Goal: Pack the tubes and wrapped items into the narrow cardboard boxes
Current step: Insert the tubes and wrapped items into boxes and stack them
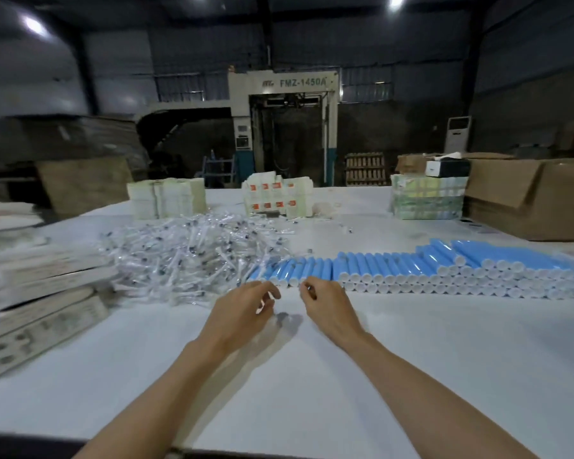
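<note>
2 bare forearms reached from the near edge across the white table; the left hand and right hand hovered close together near the middle, just short of the tubes; the left fingers were curled round a pale sliver that looked like a wrapped item, though blur hid its shape; the right fingers were curled with thumb and forefinger drawn in, and I could not tell whether they pinched anything.

Just beyond the hands, the blue tubes lay side by side with white caps toward the near edge, in a long bank that ran to the right edge and stacked higher on that side; left of them and touching their end, the wrapped items sat in a loose clear heap; at the left edge, flat boxes lay in slanted stacks.

Farther back stood 3 blocks: pale packs on the left, orange-marked packs in the middle, a greenish bundle on the right with a black-and-white box on top; brown cartons rose at the far right; behind the table stood a machine lettered FMZ-1450A.
</note>
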Motion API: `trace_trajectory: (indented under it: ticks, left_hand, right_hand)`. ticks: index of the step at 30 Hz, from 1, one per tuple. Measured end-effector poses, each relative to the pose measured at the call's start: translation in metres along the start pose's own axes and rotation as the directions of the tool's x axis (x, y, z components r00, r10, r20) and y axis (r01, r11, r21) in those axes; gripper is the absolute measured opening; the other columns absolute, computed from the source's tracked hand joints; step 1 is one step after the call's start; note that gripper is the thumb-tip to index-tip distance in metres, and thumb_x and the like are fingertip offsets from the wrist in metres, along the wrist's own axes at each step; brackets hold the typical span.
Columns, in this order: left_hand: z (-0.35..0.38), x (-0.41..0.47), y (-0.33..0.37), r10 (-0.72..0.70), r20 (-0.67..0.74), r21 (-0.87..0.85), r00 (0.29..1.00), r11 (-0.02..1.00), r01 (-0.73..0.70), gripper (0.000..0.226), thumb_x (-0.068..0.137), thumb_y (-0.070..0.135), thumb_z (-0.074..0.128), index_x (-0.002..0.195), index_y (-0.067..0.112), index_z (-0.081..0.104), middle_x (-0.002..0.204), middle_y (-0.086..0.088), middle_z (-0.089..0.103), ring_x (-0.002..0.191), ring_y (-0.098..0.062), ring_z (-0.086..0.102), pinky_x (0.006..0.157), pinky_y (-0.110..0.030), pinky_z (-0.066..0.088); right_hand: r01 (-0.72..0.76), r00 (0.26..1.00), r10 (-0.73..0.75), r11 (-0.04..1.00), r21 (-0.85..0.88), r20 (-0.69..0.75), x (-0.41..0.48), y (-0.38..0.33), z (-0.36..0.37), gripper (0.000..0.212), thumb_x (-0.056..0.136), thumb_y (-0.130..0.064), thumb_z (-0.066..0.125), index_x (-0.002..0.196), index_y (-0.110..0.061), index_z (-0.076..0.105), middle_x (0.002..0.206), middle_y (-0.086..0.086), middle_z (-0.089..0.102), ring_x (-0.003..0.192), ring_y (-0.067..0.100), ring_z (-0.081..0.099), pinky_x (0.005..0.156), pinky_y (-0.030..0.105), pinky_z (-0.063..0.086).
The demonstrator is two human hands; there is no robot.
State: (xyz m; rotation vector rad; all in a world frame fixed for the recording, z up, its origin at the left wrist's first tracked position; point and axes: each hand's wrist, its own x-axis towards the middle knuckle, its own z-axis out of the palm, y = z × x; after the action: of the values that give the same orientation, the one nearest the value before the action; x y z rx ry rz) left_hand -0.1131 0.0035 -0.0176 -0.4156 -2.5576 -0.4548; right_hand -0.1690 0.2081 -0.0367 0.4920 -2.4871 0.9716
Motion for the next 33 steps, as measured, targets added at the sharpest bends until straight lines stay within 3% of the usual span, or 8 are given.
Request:
trace_trajectory:
  ticks: [5, 8, 12, 15, 20, 25, 31, 33]
  left_hand:
    - [-0.059, -0.024, -0.049, -0.159, -0.133, 0.223, 0.978, 0.957, 0.186, 0.021, 0.104, 0.026, 0.064, 0.124, 0.027, 0.069, 0.115, 0.006, 0.074, 0.111, -0.02, 0.064, 0.087, -0.04, 0.055]
    - [-0.101, -0.041, -0.092, -0.319, -0.208, 0.426, 0.925, 0.821, 0.379, 0.03, 0.104, 0.026, 0.062, 0.132, 0.018, 0.063, 0.127, -0.007, 0.07, 0.119, -0.032, 0.06, 0.097, -0.047, 0.05]
    - [-0.152, -0.067, -0.141, -0.441, -0.323, 0.574, 0.837, 0.612, 0.544, 0.035, 0.099, 0.019, 0.061, 0.131, 0.005, 0.06, 0.131, -0.019, 0.063, 0.121, -0.038, 0.055, 0.098, -0.049, 0.043]
    - [-0.177, -0.082, -0.166, -0.456, -0.314, 0.667, 0.833, 0.519, 0.535, 0.036, 0.101, 0.023, 0.06, 0.131, 0.003, 0.06, 0.136, -0.019, 0.063, 0.127, -0.038, 0.055, 0.102, -0.051, 0.042]
    - [-0.198, -0.084, -0.179, -0.396, -0.33, 0.714, 0.857, 0.489, 0.501, 0.071, 0.102, 0.049, 0.064, 0.155, 0.005, 0.045, 0.16, -0.022, 0.045, 0.138, -0.041, 0.049, 0.106, -0.055, 0.039]
    - [-0.207, -0.077, -0.193, -0.447, -0.319, 0.744, 0.836, 0.428, 0.513, 0.067, 0.108, 0.056, 0.047, 0.158, 0.012, 0.043, 0.147, -0.015, 0.064, 0.138, -0.037, 0.056, 0.117, -0.056, 0.033]
    - [-0.211, -0.062, -0.19, -0.52, -0.248, 0.799, 0.817, 0.367, 0.477, 0.055, 0.101, 0.046, 0.065, 0.144, 0.012, 0.055, 0.142, -0.018, 0.056, 0.13, -0.039, 0.053, 0.108, -0.056, 0.045]
    - [-0.215, -0.057, -0.189, -0.528, -0.23, 0.779, 0.818, 0.403, 0.48, 0.05, 0.099, 0.043, 0.072, 0.134, 0.01, 0.06, 0.136, -0.02, 0.056, 0.12, -0.04, 0.058, 0.102, -0.054, 0.051]
  right_hand:
    - [0.084, 0.996, -0.083, 0.996, -0.02, 0.039, 0.002, 0.005, 0.006, 0.032, 0.104, -0.026, 0.056, 0.072, -0.018, 0.055, 0.064, 0.0, 0.058, 0.063, 0.022, 0.054, 0.058, 0.035, 0.037]
    - [0.099, 0.994, -0.099, 0.995, 0.016, 0.036, 0.002, 0.005, 0.01, 0.035, 0.103, -0.025, 0.058, 0.068, -0.021, 0.052, 0.06, -0.004, 0.056, 0.06, 0.018, 0.054, 0.056, 0.033, 0.04]
    - [0.103, 0.994, -0.105, 0.993, 0.059, 0.036, 0.002, 0.006, 0.01, 0.037, 0.102, -0.024, 0.059, 0.067, -0.02, 0.05, 0.059, -0.002, 0.055, 0.061, 0.019, 0.054, 0.059, 0.038, 0.043]
    - [0.111, 0.992, -0.116, 0.991, 0.078, 0.05, 0.002, 0.006, 0.009, 0.03, 0.102, -0.024, 0.059, 0.074, -0.015, 0.06, 0.064, -0.002, 0.06, 0.064, 0.021, 0.057, 0.063, 0.042, 0.046]
    - [0.102, 0.991, -0.111, 0.987, 0.121, 0.075, 0.001, 0.008, 0.007, 0.03, 0.102, -0.023, 0.059, 0.073, -0.017, 0.06, 0.063, 0.0, 0.062, 0.065, 0.023, 0.059, 0.066, 0.044, 0.051]
    - [0.115, 0.988, -0.128, 0.984, 0.138, 0.09, 0.0, 0.006, 0.006, 0.026, 0.102, -0.022, 0.06, 0.077, -0.017, 0.065, 0.067, 0.0, 0.065, 0.068, 0.023, 0.062, 0.069, 0.045, 0.054]
    - [0.101, 0.986, -0.12, 0.982, 0.159, 0.114, 0.0, 0.006, 0.004, 0.023, 0.102, -0.024, 0.06, 0.082, -0.018, 0.069, 0.071, -0.002, 0.068, 0.073, 0.022, 0.067, 0.074, 0.044, 0.057]
    - [0.097, 0.985, -0.118, 0.983, 0.157, 0.127, -0.001, 0.005, 0.003, 0.023, 0.103, -0.025, 0.06, 0.082, -0.019, 0.069, 0.072, -0.002, 0.068, 0.073, 0.021, 0.067, 0.075, 0.045, 0.057]
